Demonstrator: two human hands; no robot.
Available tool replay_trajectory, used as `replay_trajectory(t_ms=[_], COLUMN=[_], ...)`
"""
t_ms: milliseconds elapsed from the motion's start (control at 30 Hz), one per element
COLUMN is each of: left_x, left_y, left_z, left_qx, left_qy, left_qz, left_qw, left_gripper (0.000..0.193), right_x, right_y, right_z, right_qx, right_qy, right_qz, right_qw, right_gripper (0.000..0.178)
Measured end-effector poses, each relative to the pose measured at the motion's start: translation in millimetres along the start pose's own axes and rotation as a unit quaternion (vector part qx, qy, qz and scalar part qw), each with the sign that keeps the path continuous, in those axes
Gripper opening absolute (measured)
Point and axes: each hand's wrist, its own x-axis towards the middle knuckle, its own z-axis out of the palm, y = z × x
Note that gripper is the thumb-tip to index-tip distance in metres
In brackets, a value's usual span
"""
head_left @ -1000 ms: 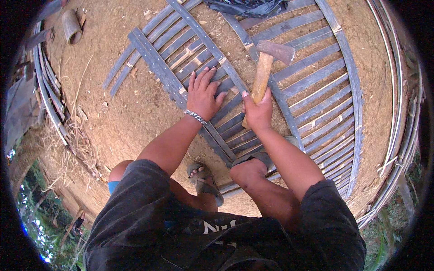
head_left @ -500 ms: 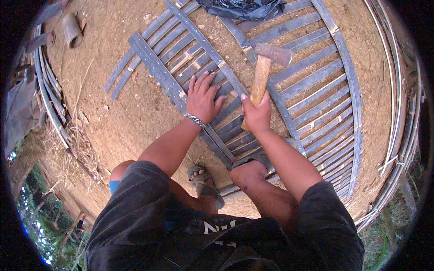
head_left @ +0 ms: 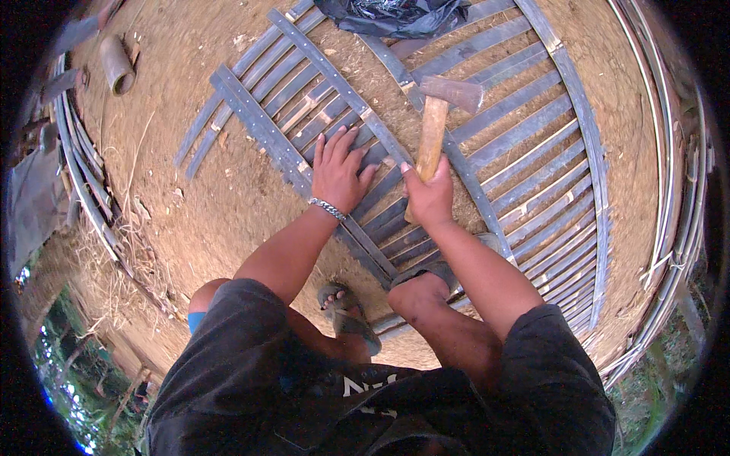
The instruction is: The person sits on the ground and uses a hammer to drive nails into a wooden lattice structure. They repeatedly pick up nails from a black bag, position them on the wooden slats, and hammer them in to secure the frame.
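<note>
A hatchet (head_left: 433,129) with a rusty metal head and a pale wooden handle is gripped in my right hand (head_left: 430,194). Its head points away from me, above the gap between two slatted panels. My left hand (head_left: 336,176) lies with fingers stretched out over the dark slats of the left panel (head_left: 331,74), a frame of narrow strips fixed to long rails with small pale dots along them. Beside it on the right lies a larger slatted panel (head_left: 578,99) with a curved outer rail. My right foot, in a sandal, rests at the near end of the left panel.
Bare brown earth surrounds the panels. A black plastic bag (head_left: 399,17) sits at the far edge. A hollow bamboo piece (head_left: 118,67) lies at the far left. Long poles (head_left: 684,220) run along the right side, and bent strips (head_left: 80,144) along the left.
The view has shifted slightly, so the panels, bag and bamboo piece appear a little moved. Both hands keep their places: the left flat on the slats, the right around the hatchet handle.
</note>
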Motion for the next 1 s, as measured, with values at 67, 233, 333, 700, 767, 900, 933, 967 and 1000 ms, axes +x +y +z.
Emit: replay_trajectory(t_ms=[67,233,333,700,767,900,933,967,1000], left_x=[-0.3,-0.9,-0.7,79.3,127.7,158.6,158.7,157.7,156.9], left_y=[-0.5,-1.1,-2.3,-0.6,1.0,5.1,3.4,4.8,6.8], left_z=[0.6,2.0,0.8,1.8,7.5,20.1,23.5,25.0,26.8], left_qx=[0.001,0.006,0.007,-0.086,-0.056,-0.004,0.003,-0.005,0.000], left_qy=[0.001,-0.001,-0.001,0.151,0.152,0.090,0.073,0.058,0.056], left_qz=[0.004,0.006,0.010,0.022,0.029,0.039,0.043,0.056,0.054], left_qw=[1.000,1.000,1.000,0.985,0.986,0.995,0.996,0.997,0.997], left_gripper=[0.038,0.035,0.035,0.040,0.044,0.050,0.052,0.054,0.053], right_x=[6.7,9.4,8.3,6.5,8.8,7.5,8.1,8.0,7.3], right_y=[17.2,29.1,28.1,23.5,26.4,22.8,23.1,25.8,28.8], right_z=[3.3,2.1,2.9,0.5,0.4,2.4,2.9,2.6,0.6], right_qx=[-0.021,-0.029,-0.018,-0.011,-0.018,-0.013,-0.007,-0.002,-0.019], right_qy=[0.022,0.019,0.020,0.023,0.015,0.010,0.010,0.014,0.012], right_qz=[-0.082,-0.100,-0.080,-0.043,-0.048,-0.033,-0.029,-0.021,-0.041], right_qw=[0.996,0.994,0.996,0.999,0.999,0.999,1.000,1.000,0.999], right_gripper=[0.037,0.035,0.040,0.042,0.042,0.044,0.045,0.046,0.040])
